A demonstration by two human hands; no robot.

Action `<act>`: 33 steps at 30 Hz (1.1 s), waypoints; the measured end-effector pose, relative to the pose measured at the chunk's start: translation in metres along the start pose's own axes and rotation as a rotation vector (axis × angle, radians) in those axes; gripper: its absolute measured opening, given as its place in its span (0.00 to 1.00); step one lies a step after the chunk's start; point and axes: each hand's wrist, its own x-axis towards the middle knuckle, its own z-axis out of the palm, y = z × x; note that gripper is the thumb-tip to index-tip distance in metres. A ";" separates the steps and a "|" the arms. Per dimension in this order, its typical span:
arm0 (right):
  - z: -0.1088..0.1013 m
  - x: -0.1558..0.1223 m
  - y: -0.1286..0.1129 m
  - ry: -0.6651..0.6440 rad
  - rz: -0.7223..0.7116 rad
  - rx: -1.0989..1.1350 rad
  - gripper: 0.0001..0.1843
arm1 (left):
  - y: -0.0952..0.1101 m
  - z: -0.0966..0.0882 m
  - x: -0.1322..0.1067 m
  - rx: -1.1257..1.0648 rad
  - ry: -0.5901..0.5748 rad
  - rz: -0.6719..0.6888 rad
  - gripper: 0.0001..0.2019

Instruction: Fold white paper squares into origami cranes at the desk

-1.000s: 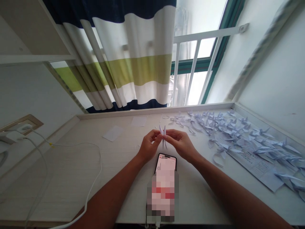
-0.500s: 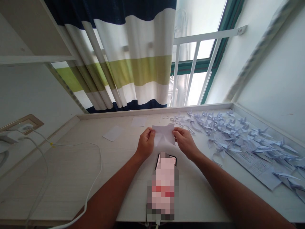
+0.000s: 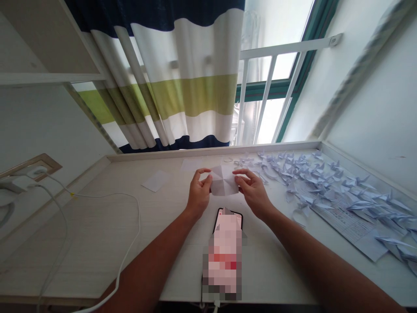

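A square sheet of white paper (image 3: 224, 181) with creases crossing at its middle is held up above the desk. My left hand (image 3: 199, 193) pinches its left edge between thumb and fingers. On the opposite edge, my right hand (image 3: 253, 191) grips it with the thumb in front, its index finger near the upper right corner. Just below the paper lies a phone (image 3: 224, 252), its screen blurred out and a cable plugged into its near end.
Many folded paper cranes (image 3: 302, 174) crowd the desk's right side, some on a printed sheet (image 3: 352, 230). Loose paper squares (image 3: 156, 181) lie at left. A white cable (image 3: 138, 208) runs from a wall socket (image 3: 42, 169). A striped curtain (image 3: 195, 95) hangs behind.
The paper has been turned so its creased face shows more squarely, with a cross of folds visible. Both hands have shifted their grip on its sides, index fingers now more raised.
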 end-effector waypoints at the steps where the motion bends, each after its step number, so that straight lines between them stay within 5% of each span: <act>1: 0.000 0.000 0.000 -0.017 -0.009 0.017 0.18 | 0.001 0.001 -0.001 0.011 -0.027 0.025 0.22; 7: -0.004 0.002 0.000 -0.158 -0.049 -0.023 0.23 | 0.001 0.000 -0.001 0.043 -0.123 0.070 0.23; 13: -0.006 0.003 0.004 0.016 -0.390 -0.520 0.14 | -0.006 -0.006 0.004 0.227 -0.134 0.183 0.13; 17: -0.003 -0.001 0.002 -0.056 -0.409 -0.635 0.12 | -0.008 -0.009 0.005 0.383 -0.091 0.242 0.10; 26: 0.006 -0.003 0.003 -0.132 -0.110 -0.128 0.22 | -0.001 -0.005 0.002 0.263 -0.234 0.112 0.14; 33: 0.009 -0.002 0.007 -0.179 -0.054 -0.016 0.23 | 0.001 0.000 0.000 0.143 -0.101 0.071 0.17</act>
